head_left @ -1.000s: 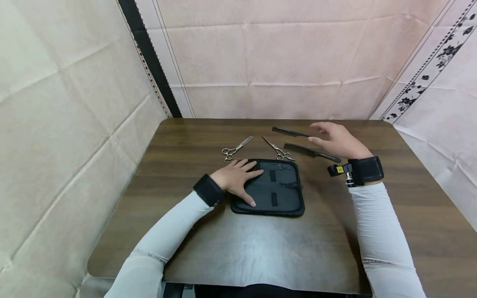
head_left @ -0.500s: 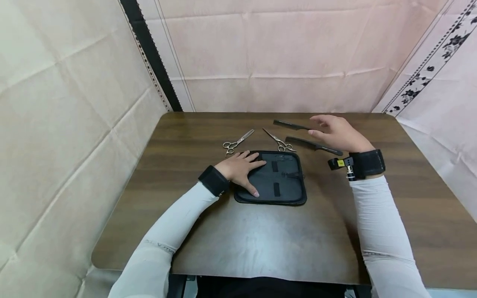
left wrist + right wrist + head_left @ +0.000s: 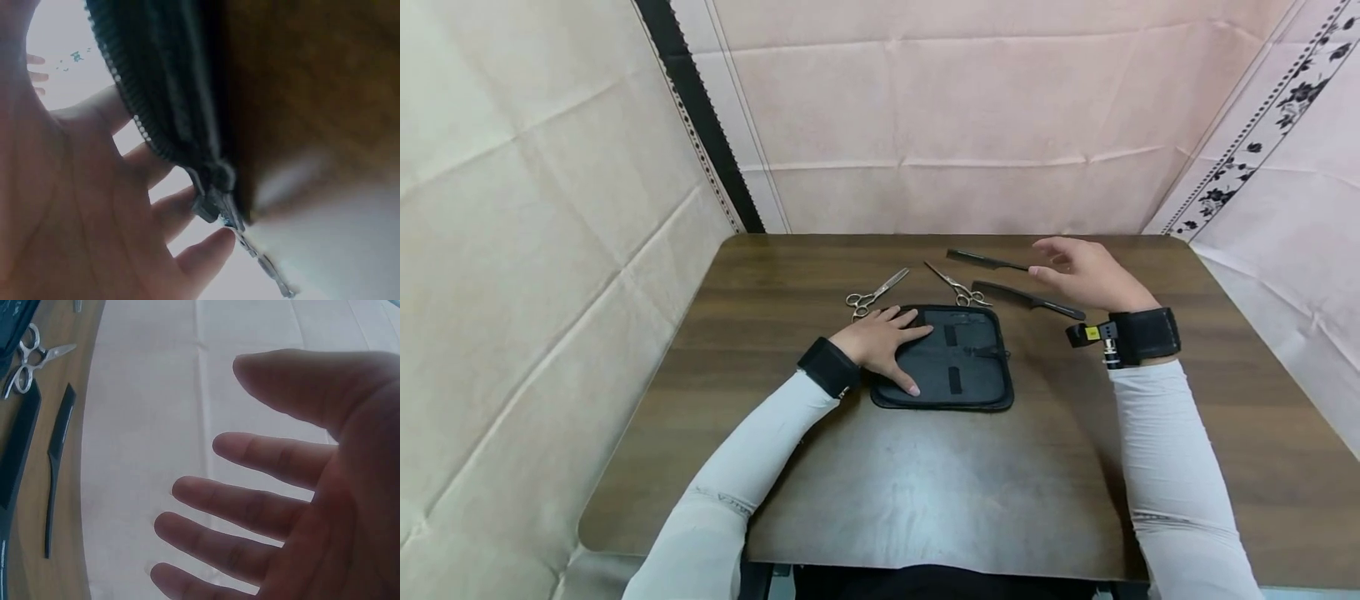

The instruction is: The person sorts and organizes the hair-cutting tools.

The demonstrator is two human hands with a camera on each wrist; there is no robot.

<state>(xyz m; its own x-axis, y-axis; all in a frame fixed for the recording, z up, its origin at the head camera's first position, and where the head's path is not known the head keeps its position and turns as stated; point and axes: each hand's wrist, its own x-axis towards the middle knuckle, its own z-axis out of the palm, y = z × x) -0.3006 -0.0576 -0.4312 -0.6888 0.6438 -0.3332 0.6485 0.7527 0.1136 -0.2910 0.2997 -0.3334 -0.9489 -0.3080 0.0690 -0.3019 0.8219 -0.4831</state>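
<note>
My left hand (image 3: 880,343) rests with spread fingers on the left side of a black zip case (image 3: 977,392), which lies open and flat. The case's zipper (image 3: 140,128) runs beside the palm in the left wrist view. My right hand (image 3: 1090,273) hovers at the back right, fingers apart and holding nothing. Nearest to it are two black combs: the rear comb (image 3: 981,259), its end by the fingertips, and the front comb (image 3: 1026,298). In the right wrist view the rear comb (image 3: 56,444) lies apart from the fingers.
Thinning scissors (image 3: 876,294) lie behind the case at the left. Another pair of scissors (image 3: 958,286) lies between them and the combs, handles close to the case's back edge. Pale cloth (image 3: 985,125) hangs behind the wooden table (image 3: 985,500) and along both sides.
The right hand has shifted slightly to the right, a little farther from the combs. The left hand stays on the case. The head view tilts a little.
</note>
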